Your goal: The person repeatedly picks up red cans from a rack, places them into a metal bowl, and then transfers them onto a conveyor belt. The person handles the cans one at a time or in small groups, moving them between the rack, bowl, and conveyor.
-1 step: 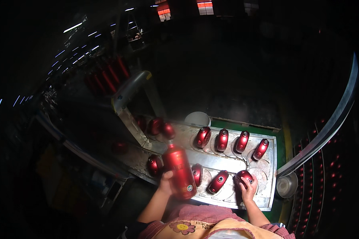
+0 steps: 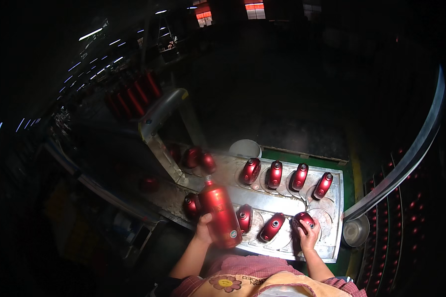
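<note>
My left hand (image 2: 203,228) is closed round the side of a large red bottle (image 2: 222,213). That bottle is raised above the near side of a metal conveyor table and tilts a little, its narrow neck pointing away from me. A round label shows low on its side. At the right end of the near row, my right hand (image 2: 309,234) has its fingers round another red bottle (image 2: 303,217), which stands on the table. Left of it stand a dark red bottle (image 2: 272,227) and one more bottle (image 2: 244,219), partly hidden behind the raised one.
Several red bottles, one of them here (image 2: 300,177), line the far side of the conveyor table (image 2: 277,202). A metal arch (image 2: 158,111) spans its left part. Beyond the table sits a pale round tub (image 2: 246,148); a metal bowl (image 2: 356,230) is at the right. Racked bottles (image 2: 134,94) stand far left.
The raised bottle in my left hand has shifted slightly to the left. My right hand stays on its bottle.
</note>
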Demonstrator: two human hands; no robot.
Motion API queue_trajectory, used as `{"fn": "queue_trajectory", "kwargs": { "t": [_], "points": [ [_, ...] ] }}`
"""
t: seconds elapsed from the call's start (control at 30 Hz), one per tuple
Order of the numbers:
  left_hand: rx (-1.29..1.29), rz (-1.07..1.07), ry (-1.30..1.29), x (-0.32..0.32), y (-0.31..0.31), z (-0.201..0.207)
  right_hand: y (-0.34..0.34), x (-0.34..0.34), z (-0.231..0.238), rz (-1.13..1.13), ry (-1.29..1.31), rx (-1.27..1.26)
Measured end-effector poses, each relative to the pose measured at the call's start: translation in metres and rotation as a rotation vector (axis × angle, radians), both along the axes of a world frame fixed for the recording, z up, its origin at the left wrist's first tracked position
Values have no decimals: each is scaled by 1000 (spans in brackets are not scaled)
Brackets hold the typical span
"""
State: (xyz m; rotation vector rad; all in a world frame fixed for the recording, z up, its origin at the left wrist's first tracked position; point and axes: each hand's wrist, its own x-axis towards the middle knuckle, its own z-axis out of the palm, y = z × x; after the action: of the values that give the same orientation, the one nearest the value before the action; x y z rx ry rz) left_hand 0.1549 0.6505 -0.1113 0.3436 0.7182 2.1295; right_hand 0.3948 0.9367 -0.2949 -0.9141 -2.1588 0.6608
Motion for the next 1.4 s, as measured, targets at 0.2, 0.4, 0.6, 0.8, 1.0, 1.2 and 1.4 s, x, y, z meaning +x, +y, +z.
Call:
{"fn": "queue_trajectory", "kwargs": {
  "t": [0.2, 0.4, 0.6, 0.8, 1.0, 1.2, 1.4],
  "points": [
    [34, 107, 62, -9, -16, -20, 20, 20, 29, -43, -85, 14],
    [3, 86, 43, -20, 14, -18, 8, 1, 124, 146, 349, -217],
    [30, 69, 188, -1, 73, 9, -79, -63, 195, 873, 281, -418],
    [56, 128, 276, 33, 88, 33, -106, -78, 203, 740, 561, -699],
    [42, -33, 286, 28, 83, 45, -91, -54, 191, 709, 672, -991],
    [132, -100, 355, 18, 87, 50, -68, -12, 177, 707, 540, -950],
    [133, -113, 339, 55, 99, 48, -56, 26, 168, 667, 704, -1076]
  ]
}}
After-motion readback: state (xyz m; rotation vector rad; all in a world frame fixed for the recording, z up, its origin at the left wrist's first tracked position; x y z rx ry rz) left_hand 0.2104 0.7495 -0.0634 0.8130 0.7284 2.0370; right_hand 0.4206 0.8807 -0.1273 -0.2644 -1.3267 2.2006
